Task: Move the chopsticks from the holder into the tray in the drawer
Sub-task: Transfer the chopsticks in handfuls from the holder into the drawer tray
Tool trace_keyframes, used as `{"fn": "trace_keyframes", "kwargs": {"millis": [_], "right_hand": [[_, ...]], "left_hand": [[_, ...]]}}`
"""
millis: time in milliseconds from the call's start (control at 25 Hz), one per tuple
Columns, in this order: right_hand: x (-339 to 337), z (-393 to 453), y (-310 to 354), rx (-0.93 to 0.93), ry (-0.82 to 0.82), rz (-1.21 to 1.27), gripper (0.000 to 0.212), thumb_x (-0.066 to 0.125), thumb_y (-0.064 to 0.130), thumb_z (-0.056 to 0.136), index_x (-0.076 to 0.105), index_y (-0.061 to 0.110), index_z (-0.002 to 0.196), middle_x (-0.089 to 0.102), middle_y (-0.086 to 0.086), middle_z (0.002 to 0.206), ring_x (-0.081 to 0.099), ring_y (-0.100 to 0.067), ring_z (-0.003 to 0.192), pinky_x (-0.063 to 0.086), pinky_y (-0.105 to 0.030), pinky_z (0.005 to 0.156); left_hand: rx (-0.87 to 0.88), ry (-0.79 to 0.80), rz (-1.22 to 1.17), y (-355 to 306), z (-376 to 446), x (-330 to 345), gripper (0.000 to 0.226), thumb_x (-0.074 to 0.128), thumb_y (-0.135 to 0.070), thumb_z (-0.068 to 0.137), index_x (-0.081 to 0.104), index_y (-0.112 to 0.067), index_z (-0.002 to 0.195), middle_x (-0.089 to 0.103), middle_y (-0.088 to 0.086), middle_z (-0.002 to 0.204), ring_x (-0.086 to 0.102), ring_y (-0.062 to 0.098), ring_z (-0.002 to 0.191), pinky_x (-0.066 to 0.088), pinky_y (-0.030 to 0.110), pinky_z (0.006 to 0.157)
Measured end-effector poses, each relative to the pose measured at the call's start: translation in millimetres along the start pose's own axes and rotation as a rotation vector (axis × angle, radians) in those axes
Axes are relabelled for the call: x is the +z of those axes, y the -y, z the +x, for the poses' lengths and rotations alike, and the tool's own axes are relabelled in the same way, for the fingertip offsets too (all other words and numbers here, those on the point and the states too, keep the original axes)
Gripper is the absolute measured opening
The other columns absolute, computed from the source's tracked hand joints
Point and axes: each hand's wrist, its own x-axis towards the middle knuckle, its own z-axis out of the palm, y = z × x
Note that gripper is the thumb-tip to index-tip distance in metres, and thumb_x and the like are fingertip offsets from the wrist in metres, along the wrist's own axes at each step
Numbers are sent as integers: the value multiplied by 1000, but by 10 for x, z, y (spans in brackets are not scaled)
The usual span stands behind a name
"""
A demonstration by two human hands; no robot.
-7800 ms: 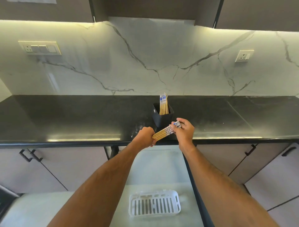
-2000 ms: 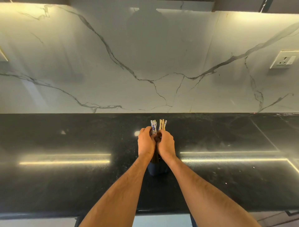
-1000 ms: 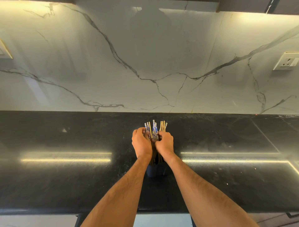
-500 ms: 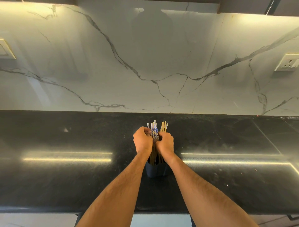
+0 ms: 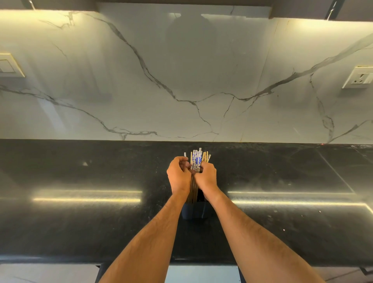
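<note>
A bundle of wooden chopsticks (image 5: 196,159) with blue-and-white patterned tops stands upright in a dark holder (image 5: 194,210) on the black countertop (image 5: 80,222). My left hand (image 5: 178,176) and my right hand (image 5: 206,177) are both closed around the bundle just below its tops, side by side above the holder. The lower shafts show between my wrists, reaching down into the holder. The drawer and its tray are out of view, apart from a pale strip (image 5: 201,273) under the counter's front edge.
A white marble backsplash (image 5: 181,80) rises behind the counter, with a switch plate (image 5: 9,65) at the left and a wall socket (image 5: 358,77) at the right. Dark upper cabinets (image 5: 181,2) line the top edge.
Over the last second both hands tightened on the chopsticks and gathered the spread tops into a closer bundle. Much earlier I held a bundle horizontally near the counter edge, with the tray visible below.
</note>
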Motion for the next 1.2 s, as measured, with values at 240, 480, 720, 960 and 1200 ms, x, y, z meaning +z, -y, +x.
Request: {"fn": "trace_keyframes", "kwargs": {"millis": [240, 480, 720, 960, 1200], "right_hand": [[-224, -66, 275, -108, -87, 162, 17, 74, 5, 87, 74, 6, 104, 76, -4, 90, 74, -14, 82, 54, -15, 61], [-584, -178, 779, -306, -26, 401, 51, 58, -7, 96, 48, 17, 140, 74, -11, 109, 77, -19, 81, 65, -40, 73], [-841, -247, 1048, -520, 12, 320, 102, 64, -20, 84, 21, 35, 158, 46, -14, 147, 64, -16, 119, 64, -39, 78], [-958, -457, 1131, -522, 23, 317, 77, 66, -17, 85, 45, 23, 147, 57, -9, 141, 66, -16, 118, 63, -44, 82], [-1023, -639, 1122, -502, 15, 333, 69, 70, -10, 86, 48, 20, 144, 61, -12, 135, 70, -17, 111, 64, -43, 81]], "left_hand": [[3, 303, -180, -86, -91, -94, 23, 58, -12, 100, 61, -10, 123, 74, 3, 106, 72, 11, 96, 59, 25, 83], [115, 502, -51, -418, -157, -210, 13, 59, -5, 98, 69, 3, 97, 72, 5, 80, 71, 7, 70, 56, 22, 67], [99, 563, -79, -709, -299, -375, 16, 52, -2, 101, 66, 7, 101, 72, 10, 82, 72, 10, 73, 56, 18, 69], [92, 620, -59, -841, -516, -498, 16, 50, 1, 101, 63, 9, 103, 71, 12, 82, 71, 9, 72, 56, 18, 72], [53, 658, -47, -887, -701, -618, 14, 51, 1, 100, 61, 10, 106, 69, 15, 85, 70, 17, 76, 59, 23, 75]]}}
